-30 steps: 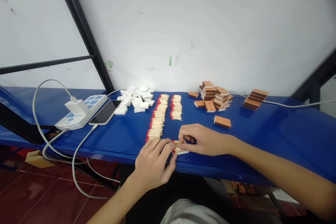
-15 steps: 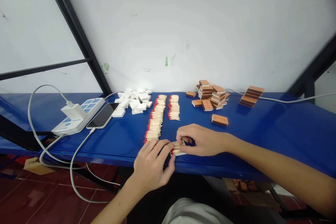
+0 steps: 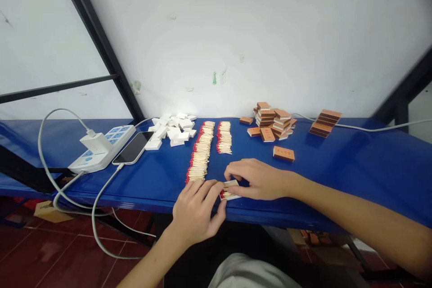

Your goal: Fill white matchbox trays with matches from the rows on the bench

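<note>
A small white matchbox tray [image 3: 233, 197] with red-tipped matches [image 3: 228, 191] in it lies at the table's front edge. My left hand [image 3: 199, 209] grips the tray's left end between thumb and index finger. From the right, my right hand [image 3: 259, 181] reaches over the tray, its thumb at the near right end and its index finger at the far side. Its fingertips partly hide the matches. Just beyond my left hand runs a long row of matches [image 3: 200, 155], heads to the left. A shorter row of matches [image 3: 224, 137] lies beside it.
White empty trays [image 3: 173, 129] are heaped at the back left, near a phone [image 3: 133, 147] and a power strip [image 3: 101, 150] with cables. Brown matchboxes [image 3: 274, 121] are piled at the back right, and one matchbox [image 3: 283, 153] lies closer. A folded cardboard sleeve [image 3: 326, 123] stands further right.
My right hand's fingers have shifted slightly left and spread along the tray; more of the tray's far side shows. My left hand keeps its hold.
</note>
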Demonstrator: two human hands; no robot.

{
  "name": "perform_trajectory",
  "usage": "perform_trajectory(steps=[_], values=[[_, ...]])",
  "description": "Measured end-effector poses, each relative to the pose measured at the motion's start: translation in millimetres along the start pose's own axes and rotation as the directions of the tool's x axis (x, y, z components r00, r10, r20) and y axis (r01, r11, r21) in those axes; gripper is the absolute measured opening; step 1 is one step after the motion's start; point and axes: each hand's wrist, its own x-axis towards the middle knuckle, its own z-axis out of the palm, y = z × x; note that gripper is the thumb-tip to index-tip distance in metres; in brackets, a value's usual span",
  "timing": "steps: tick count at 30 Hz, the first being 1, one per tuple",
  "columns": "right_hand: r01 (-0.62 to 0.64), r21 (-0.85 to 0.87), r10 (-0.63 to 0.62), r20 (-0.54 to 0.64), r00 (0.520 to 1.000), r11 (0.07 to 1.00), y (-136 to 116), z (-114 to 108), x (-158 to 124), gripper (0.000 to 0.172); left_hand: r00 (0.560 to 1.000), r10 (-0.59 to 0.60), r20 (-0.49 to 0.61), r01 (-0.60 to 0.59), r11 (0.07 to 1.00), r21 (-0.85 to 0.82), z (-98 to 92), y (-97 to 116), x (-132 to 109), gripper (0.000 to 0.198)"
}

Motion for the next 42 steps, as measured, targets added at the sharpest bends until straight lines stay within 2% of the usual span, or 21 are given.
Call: perform_trajectory(steps=[9,19,21,23,24,27,30,31,34,36,38,40,42], values=[[-0.017,0.018,0.016,0.028,0.999,1.000,-0.1,-1.1,0.7,0.021,0.999,0.029,0.036,-0.030,0.999,0.028,-1.1,-0.4,2.2,0.024],[-0.036,0.008,0.036,0.053,0.998,0.999,-1.5,-2.8,1.2,0.028,1.000,0.021,0.015,-0.021,0.999,0.036,-3.4,1.4,3.0,0.025],[-0.059,-0.042,0.061,0.040,0.997,0.997,-1.1,-5.4,2.7,0.027,0.999,0.022,0.025,-0.022,0.999,0.036,-3.9,1.1,2.6,0.025],[-0.157,-0.191,0.157,-0.014,0.988,0.969,2.3,-11.3,3.9,0.025,0.999,0.022,0.041,-0.024,0.999,0.035,-4.5,0.9,2.4,0.025],[-0.233,-0.294,0.225,-0.060,0.972,0.927,5.1,-15.7,3.7,0.023,0.999,0.021,0.047,-0.023,0.999,0.034,-4.7,0.9,2.3,0.025],[-0.450,-0.533,0.431,-0.170,0.886,0.717,16.4,-32.3,-3.7,0.023,0.999,0.009,0.048,-0.011,1.000,0.027,-4.2,0.8,2.0,0.026],[-0.525,-0.642,0.579,-0.152,0.801,0.559,27.1,-47.8,-19.8,0.032,0.999,-0.003,0.033,0.002,1.000,0.007,-2.5,0.5,1.4,0.028],[-0.558,-0.655,0.642,-0.142,0.754,0.510,30.0,-51.6,-25.4,0.037,1.000,-0.004,0.027,0.004,1.000,0.002,-2.0,0.5,1.1,0.029],[-0.618,-0.664,0.765,-0.106,0.635,0.421,35.5,-59.2,-37.1,0.044,1.000,-0.003,0.011,0.003,1.000,0.005,-1.3,0.7,0.7,0.030],[-0.627,-0.656,0.788,-0.078,0.611,0.421,35.9,-62.6,-39.3,0.043,1.000,0.000,0.002,0.000,1.000,0.014,-1.4,1.1,1.1,0.030],[-0.602,-0.616,0.752,-0.023,0.658,0.508,33.2,-65.7,-37.9,0.035,1.000,0.001,-0.007,-0.001,1.000,0.023,-1.3,1.6,2.0,0.030],[-0.531,-0.511,0.648,0.069,0.759,0.676,27.5,-68.3,-35.0,0.024,1.000,-0.008,-0.022,0.009,0.999,0.034,-1.0,1.9,2.9,0.029],[-0.417,-0.336,0.491,0.175,0.853,0.844,19.8,-69.2,-31.9,0.021,0.999,-0.023,-0.033,0.025,0.999,0.049,-0.4,2.0,3.3,0.028]])
